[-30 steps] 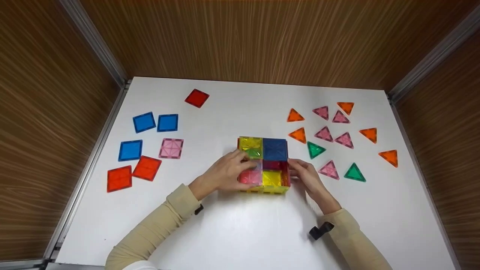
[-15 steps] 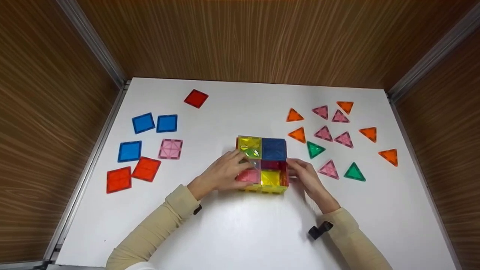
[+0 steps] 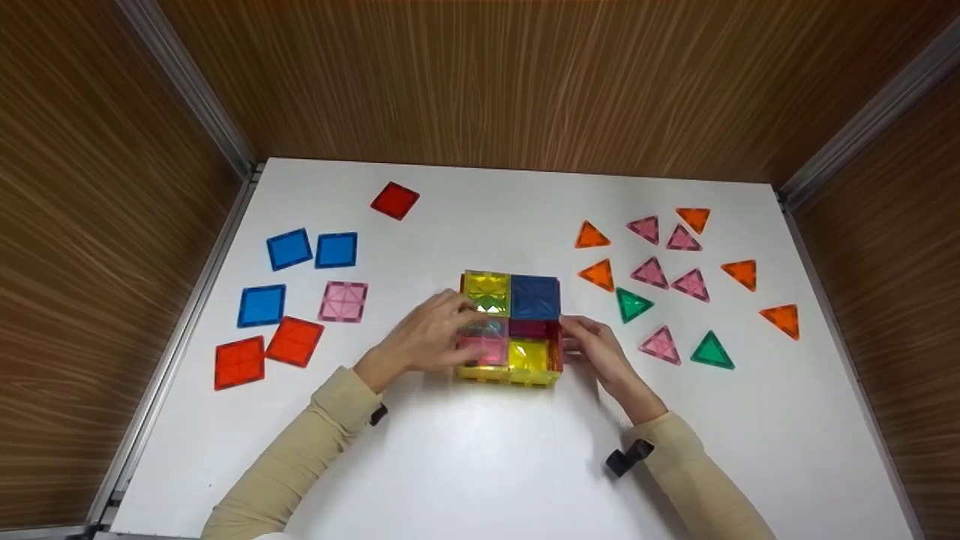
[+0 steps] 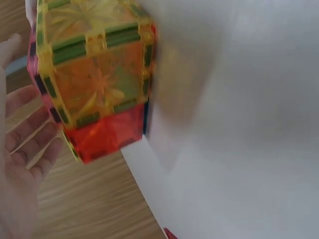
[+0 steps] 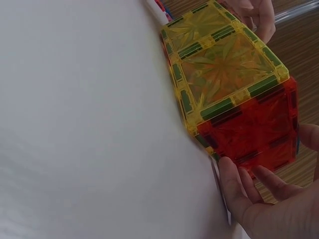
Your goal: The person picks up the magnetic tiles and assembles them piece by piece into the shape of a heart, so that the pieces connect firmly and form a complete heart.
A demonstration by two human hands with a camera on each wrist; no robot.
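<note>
A box of see-through magnetic tiles [image 3: 534,298] stands mid-table, with yellow front walls and a red right side. Its top bears a yellow tile [image 3: 487,293], a blue tile and a pink tile [image 3: 484,349]; through the uncovered front right quarter shows yellow inside. My left hand [image 3: 424,334], slightly blurred, is at the box's left side, its fingers overlapping the top in the head view. In the left wrist view that hand's fingers [image 4: 32,134] are spread and loose. My right hand [image 3: 604,356] touches the red side wall [image 5: 256,129] with its fingertips.
Loose square tiles lie at the left: blue [image 3: 336,250], red [image 3: 239,363] and one pink [image 3: 343,301]. Another red square [image 3: 395,200] is farther back. At the right are several triangles in orange [image 3: 592,235], pink [image 3: 661,345] and green [image 3: 712,350]. Wood-grain panels [image 3: 517,82] border the table.
The box has shifted a little to the left, and both hands have moved left with it. My left hand's fingers have drawn back slightly from the top. The loose tiles have stayed put.
</note>
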